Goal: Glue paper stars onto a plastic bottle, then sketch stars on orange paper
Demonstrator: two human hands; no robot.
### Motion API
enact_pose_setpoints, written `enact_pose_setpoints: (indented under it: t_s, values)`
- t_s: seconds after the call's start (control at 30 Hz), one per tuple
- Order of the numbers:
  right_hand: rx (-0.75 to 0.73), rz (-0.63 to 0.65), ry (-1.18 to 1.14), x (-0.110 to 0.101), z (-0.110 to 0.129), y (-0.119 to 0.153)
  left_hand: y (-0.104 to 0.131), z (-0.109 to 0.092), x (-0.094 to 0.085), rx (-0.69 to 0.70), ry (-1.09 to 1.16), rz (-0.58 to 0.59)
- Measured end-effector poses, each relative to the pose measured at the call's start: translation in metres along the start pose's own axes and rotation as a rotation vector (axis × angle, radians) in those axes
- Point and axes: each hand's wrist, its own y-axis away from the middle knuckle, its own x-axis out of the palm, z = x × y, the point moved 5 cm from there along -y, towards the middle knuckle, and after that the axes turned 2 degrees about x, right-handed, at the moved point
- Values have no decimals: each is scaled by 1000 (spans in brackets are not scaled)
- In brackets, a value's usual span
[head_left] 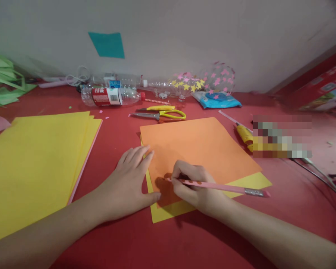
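An orange sheet point(196, 145) lies on top of a yellow sheet point(159, 216) at the middle of the red table. My right hand point(194, 186) grips a pink pencil point(221, 186), its tip close to the orange sheet near the lower left; whether it touches is unclear. The eraser end points right. My left hand point(131, 179) rests with spread fingers along the left edge of the sheets, fingertips and thumb on the orange paper, holding nothing.
Yellow sheets point(42, 160) lie at left. Behind the orange sheet are scissors point(172, 114), a yellow cutter point(160, 108), plastic bottles point(106, 96) and a blue packet point(220, 101). A yellow glue gun point(244, 135) with cables is at right.
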Motion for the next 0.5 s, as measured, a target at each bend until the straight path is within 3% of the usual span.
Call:
enact_pose_setpoints:
  t_s: [0.5]
  values:
    - [-91, 94, 28, 9, 2, 4, -1, 1, 3, 18, -32, -12]
